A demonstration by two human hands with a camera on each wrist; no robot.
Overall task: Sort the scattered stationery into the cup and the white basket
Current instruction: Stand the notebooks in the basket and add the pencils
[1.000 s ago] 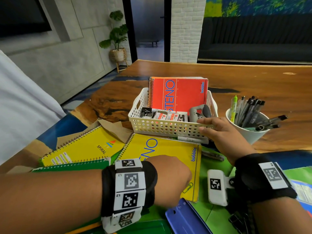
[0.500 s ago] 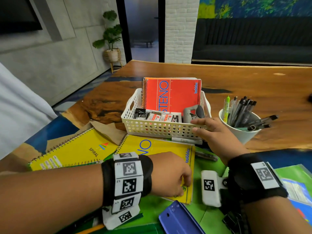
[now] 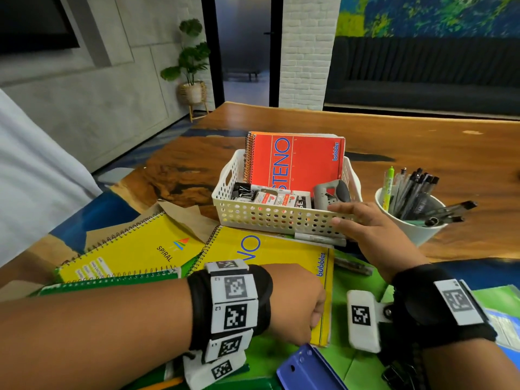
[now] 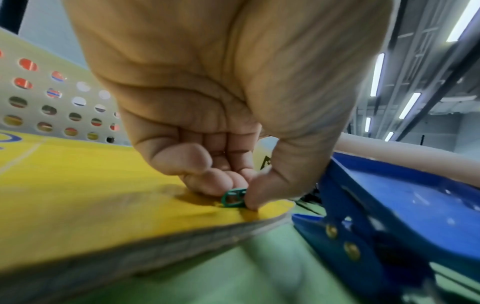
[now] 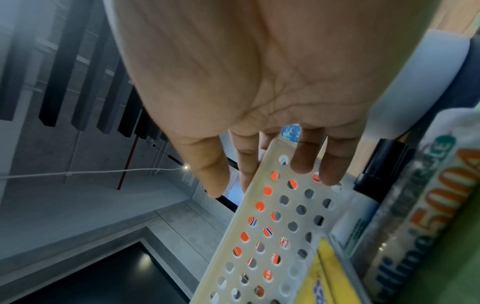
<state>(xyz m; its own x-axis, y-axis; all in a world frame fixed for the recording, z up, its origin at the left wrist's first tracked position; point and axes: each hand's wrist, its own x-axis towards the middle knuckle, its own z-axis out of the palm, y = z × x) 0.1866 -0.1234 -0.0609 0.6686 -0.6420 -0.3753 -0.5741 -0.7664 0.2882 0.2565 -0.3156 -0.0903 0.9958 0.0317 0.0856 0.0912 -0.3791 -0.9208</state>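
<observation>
The white basket [image 3: 270,218] holds a red steno notebook [image 3: 304,161], small boxes and a grey stapler. A white cup [image 3: 416,232] full of pens stands to its right. My left hand [image 3: 315,316] sits on the near right corner of a yellow steno notebook [image 3: 275,257]. In the left wrist view its thumb and fingers [image 4: 241,193] pinch a small green paper clip [image 4: 233,198] that lies on the cover. My right hand [image 3: 340,213] rests with straight fingers on the basket's front right corner, fingertips [image 5: 303,162] against the perforated wall [image 5: 270,246].
A blue hole punch [image 3: 306,370] lies just below my left hand. A marker [image 3: 318,239] and another pen [image 3: 351,267] lie in front of the basket. A yellow spiral notebook [image 3: 132,254], a green one and brown paper lie left. Black binder clips [image 3: 399,372] sit under my right wrist.
My left hand has slid to the notebook's near corner and closed its thumb and fingers over the green paper clip that lay bare there. My right hand stays on the basket.
</observation>
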